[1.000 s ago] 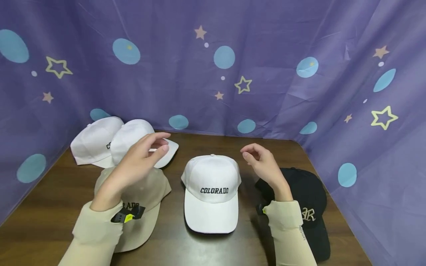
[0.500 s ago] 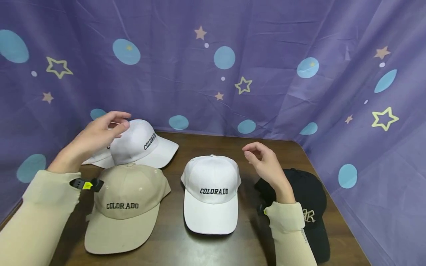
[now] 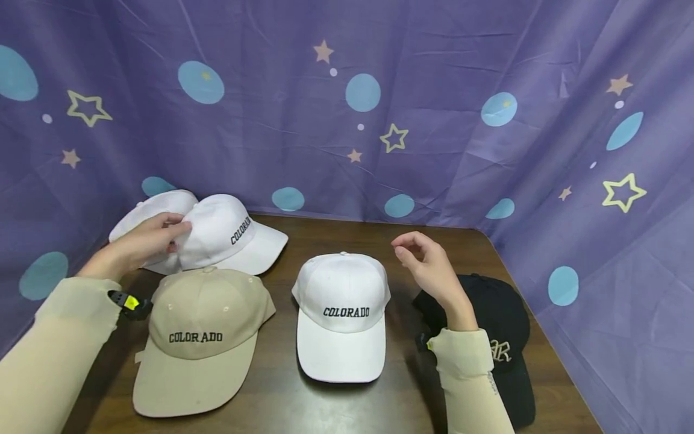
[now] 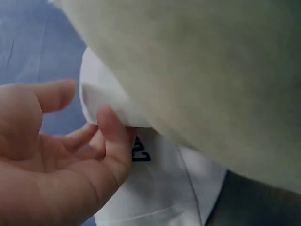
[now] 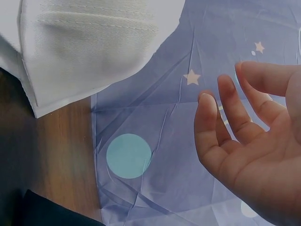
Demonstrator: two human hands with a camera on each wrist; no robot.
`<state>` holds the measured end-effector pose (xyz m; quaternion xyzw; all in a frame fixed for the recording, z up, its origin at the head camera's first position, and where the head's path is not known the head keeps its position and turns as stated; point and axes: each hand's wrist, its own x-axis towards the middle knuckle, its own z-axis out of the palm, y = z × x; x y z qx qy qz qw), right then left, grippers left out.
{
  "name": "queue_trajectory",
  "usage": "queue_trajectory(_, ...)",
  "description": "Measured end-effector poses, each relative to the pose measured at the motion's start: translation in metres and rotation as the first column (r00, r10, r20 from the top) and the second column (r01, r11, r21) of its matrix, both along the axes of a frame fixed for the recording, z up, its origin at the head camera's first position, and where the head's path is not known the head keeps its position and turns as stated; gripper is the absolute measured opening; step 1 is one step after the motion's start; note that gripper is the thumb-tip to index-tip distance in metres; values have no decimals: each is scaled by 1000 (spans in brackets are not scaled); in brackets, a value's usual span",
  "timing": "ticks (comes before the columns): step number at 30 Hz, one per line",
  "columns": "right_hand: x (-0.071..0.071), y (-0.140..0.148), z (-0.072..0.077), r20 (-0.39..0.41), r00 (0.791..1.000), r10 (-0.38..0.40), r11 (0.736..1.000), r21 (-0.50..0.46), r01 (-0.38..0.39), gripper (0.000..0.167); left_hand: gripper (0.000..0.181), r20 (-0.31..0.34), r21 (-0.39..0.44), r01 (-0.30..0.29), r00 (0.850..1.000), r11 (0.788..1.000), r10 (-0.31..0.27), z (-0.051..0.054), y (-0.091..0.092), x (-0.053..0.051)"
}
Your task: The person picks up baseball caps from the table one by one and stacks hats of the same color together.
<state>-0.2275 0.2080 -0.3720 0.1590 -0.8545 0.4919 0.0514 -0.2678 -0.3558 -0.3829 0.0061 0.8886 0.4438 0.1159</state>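
At the back left, two white baseball caps overlap; the front one (image 3: pixel 219 232) shows COLORADO lettering and partly covers the rear cap (image 3: pixel 165 203). My left hand (image 3: pixel 142 242) is at the place where these two meet, its fingertips by the front cap's back edge. In the left wrist view its fingers (image 4: pixel 113 134) touch a white cap, while the thumb stands apart. My right hand (image 3: pixel 428 265) hovers loosely curled, holding nothing, between a white COLORADO cap (image 3: pixel 343 283) in the middle and a black cap (image 3: pixel 501 307) at right.
A tan COLORADO cap (image 3: pixel 206 307) lies at the front left, below my left hand. All the caps rest on a brown wooden table (image 3: pixel 303 235). A purple curtain (image 3: pixel 434 72) with stars and blue dots encloses the back and sides.
My left hand has moved left from above the front white cap, then down to the place where the two white caps meet. The right hand has stayed nearly still.
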Motion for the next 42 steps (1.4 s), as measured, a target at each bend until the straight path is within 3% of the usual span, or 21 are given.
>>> queue_trajectory(4,-1,0,0,-1,1000,1,1000,1,-1,16,74,31,39,30,999,999,-32,-7,0,-1)
queue_trajectory(11,-1,-2,-1,21,1000,8,1000,-6,-8,16,57,-19,50,29,999,998,-28,-8,3,0)
queue_trajectory(16,-1,-3,-2,27,1000,6,1000,-3,-6,16,51,-97,25,29,995,999,-26,3,9,1)
queue_trajectory(21,-1,-4,-2,34,999,8,1000,-4,-8,16,46,-212,-42,9,977,999,-18,25,20,2)
queue_trajectory(24,0,-3,-2,33,999,7,1000,-5,-7,15,42,-308,-96,-23,951,995,-8,39,30,5)
queue_trajectory(28,0,-3,-3,31,999,10,1000,-6,-9,15,37,-430,-154,-64,903,986,-8,56,45,10)
queue_trajectory(33,1,-3,-3,28,1000,8,1000,-3,-8,15,29,-572,-201,-95,819,975,-38,77,65,19)
queue_trajectory(37,1,-3,-2,26,1000,10,1000,-7,-10,15,26,-657,-176,-123,754,977,-23,96,78,29)
queue_trajectory(40,2,-3,-1,13,1000,11,1000,-11,-11,14,25,-688,-141,-115,725,983,-14,110,87,37)
queue_trajectory(42,2,-2,0,2,1000,10,1000,-13,-10,14,24,-698,-126,-103,716,987,-15,118,94,43)
